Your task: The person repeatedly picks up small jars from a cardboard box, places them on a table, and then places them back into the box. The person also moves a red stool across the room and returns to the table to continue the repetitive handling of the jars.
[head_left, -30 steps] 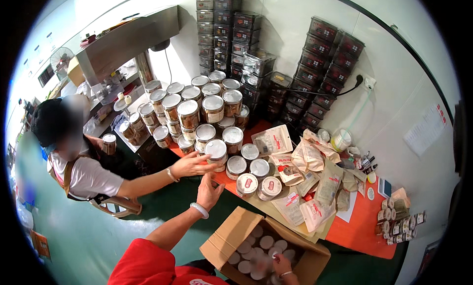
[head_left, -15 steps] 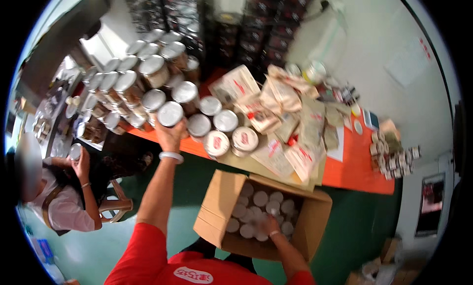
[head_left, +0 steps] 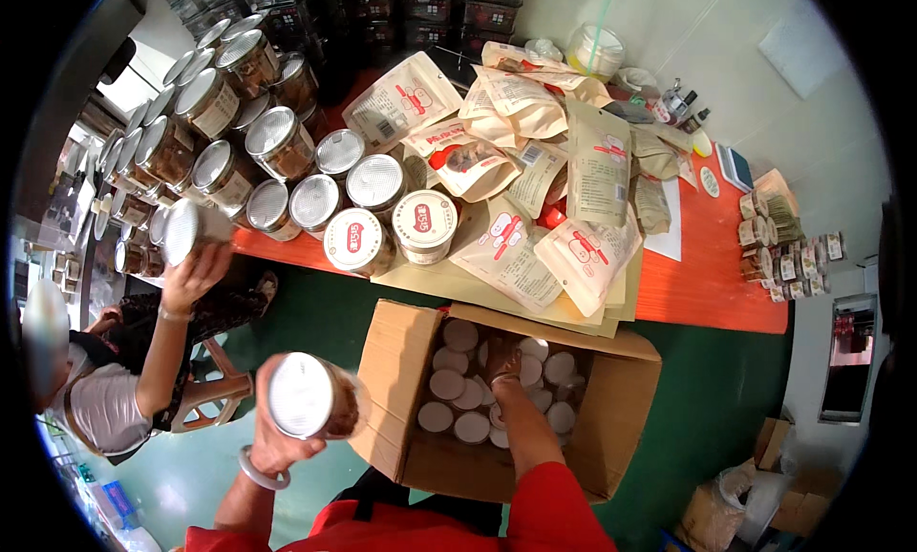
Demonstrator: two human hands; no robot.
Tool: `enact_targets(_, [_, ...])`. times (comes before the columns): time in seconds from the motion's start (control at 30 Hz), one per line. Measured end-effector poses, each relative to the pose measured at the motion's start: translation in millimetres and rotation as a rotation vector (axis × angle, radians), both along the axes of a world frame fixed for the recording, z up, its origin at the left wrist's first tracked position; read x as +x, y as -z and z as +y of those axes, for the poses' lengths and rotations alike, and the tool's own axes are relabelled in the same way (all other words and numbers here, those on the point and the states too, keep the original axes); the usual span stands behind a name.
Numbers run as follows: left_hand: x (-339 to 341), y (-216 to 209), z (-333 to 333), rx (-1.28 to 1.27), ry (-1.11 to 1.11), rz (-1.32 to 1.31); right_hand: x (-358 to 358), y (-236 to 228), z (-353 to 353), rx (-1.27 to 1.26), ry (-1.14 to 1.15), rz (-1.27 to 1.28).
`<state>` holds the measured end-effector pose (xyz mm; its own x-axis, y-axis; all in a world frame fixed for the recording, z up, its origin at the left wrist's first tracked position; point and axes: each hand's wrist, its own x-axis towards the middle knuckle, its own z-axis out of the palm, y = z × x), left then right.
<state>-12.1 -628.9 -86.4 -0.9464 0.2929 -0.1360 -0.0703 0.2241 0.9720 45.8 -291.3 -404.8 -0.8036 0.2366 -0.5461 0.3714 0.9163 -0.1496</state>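
My left hand (head_left: 272, 435) is closed around a clear jar (head_left: 346, 404) with a silver lid and brown contents. It holds the jar tilted, left of the open cardboard box (head_left: 626, 414). My right hand (head_left: 503, 359) reaches down into that box, among several round pale lids (head_left: 471, 428). Its fingers are in shadow and partly hidden, so their grip does not show. On the orange table's near edge stand two jars with printed cream lids (head_left: 425, 225), beside several jars with silver lids (head_left: 315, 202).
Another person's hand (head_left: 196, 277) holds a silver-lidded jar at the left. Printed pouches (head_left: 521, 251) cover the middle of the orange table (head_left: 731, 285). Small stacked jars (head_left: 798, 265) stand at its right end. Cartons and bags (head_left: 712, 504) lie on the floor at lower right.
My left hand has brought the silver-lidded jar from the table edge down toward me. My right hand has moved farther back in the box. The other person has raised a jar toward the table.
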Motion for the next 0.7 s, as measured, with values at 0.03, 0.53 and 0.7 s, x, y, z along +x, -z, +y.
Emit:
enact_targets(0.03, [8.5, 2.1, 3.8, 0.058, 0.006, -0.112, -1.6, 3.6, 0.3, -0.013, -0.011, 0.008])
enact_targets(0.53, [84.2, -13.9, 133.4, 0.249, 0.619, -0.412, 100.7, -239.5, 58.3, -1.686, 0.855, 0.490])
enact_targets(0.7, [118.2, -42.9, 170.8, 0.299, 0.747, -0.543, 144.0, -336.4, 36.5, -1.819, 0.415, 0.659])
